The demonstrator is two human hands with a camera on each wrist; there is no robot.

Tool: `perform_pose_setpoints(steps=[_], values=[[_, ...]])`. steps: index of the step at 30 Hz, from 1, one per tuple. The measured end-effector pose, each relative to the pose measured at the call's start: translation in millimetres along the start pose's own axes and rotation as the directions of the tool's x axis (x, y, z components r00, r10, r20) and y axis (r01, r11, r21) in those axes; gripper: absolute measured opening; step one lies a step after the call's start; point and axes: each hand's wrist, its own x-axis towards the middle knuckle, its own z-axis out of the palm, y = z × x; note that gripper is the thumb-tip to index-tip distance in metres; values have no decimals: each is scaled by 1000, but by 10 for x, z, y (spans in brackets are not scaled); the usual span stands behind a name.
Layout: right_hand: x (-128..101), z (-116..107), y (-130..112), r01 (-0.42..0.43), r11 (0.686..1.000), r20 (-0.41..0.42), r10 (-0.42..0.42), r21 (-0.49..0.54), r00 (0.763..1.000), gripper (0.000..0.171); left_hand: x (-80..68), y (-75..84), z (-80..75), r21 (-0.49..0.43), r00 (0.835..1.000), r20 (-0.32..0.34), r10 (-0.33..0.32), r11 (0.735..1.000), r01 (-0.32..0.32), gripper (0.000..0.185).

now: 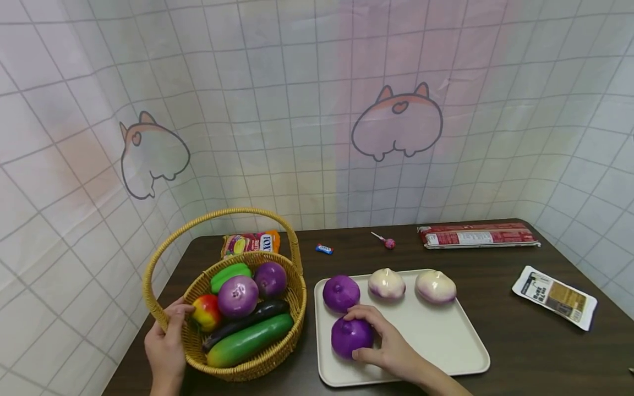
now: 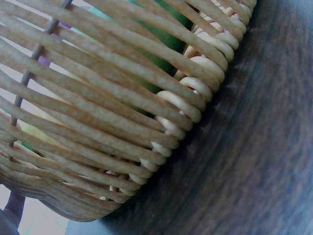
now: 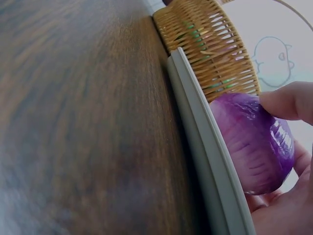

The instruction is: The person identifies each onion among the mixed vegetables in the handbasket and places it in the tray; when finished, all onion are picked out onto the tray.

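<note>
Two hands work: right hand (image 1: 391,349) curls its fingers around the near purple onion (image 1: 350,337) on the tray (image 1: 446,341); left hand (image 1: 165,344) grips the basket (image 1: 277,357) rim.

Basket (image 1: 277,352): tan woven wicker. Inside it: two purple onions (image 1: 238,296), glossy green cucumber (image 1: 250,339), dark purple eggplant (image 1: 247,320), red-yellow apple (image 1: 206,311), green pepper (image 1: 230,275). Tray (image 1: 436,341), lower centre: cream; on it two purple onions (image 1: 350,336) and two white onions (image 1: 435,286) tinged purple. Table (image 1: 535,352): dark brown wood grain. Backdrop (image 1: 297,110): white grid with cartoon outlines.
</note>
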Motion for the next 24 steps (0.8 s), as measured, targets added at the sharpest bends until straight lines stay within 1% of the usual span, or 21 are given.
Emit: perform_pose_setpoints(steps=[5,9,13,16,19,24], values=[[6,5,6,52,998,-36,-51,39,998,39,2,-10,-6,15,1000,-1,0,1000,0,33],[14,5,13,65,996,-62,-61,67,996,37,0,-4,-1,16,1000,-2,5,1000,-5,33],[18,1,19,43,998,-75,-39,51,996,40,-2,3,4,9,1000,-3,10,1000,-10,33],[17,-5,18,2,999,-80,1,36,997,43,-2,7,5,3,1000,-3,13,1000,-13,32],[12,-9,18,-19,999,-77,23,43,997,44,-2,8,6,2,1000,-4,14,1000,-14,32],[13,-12,18,-8,997,-61,13,75,998,38,2,13,5,16,1000,0,13,1000,-13,33]])
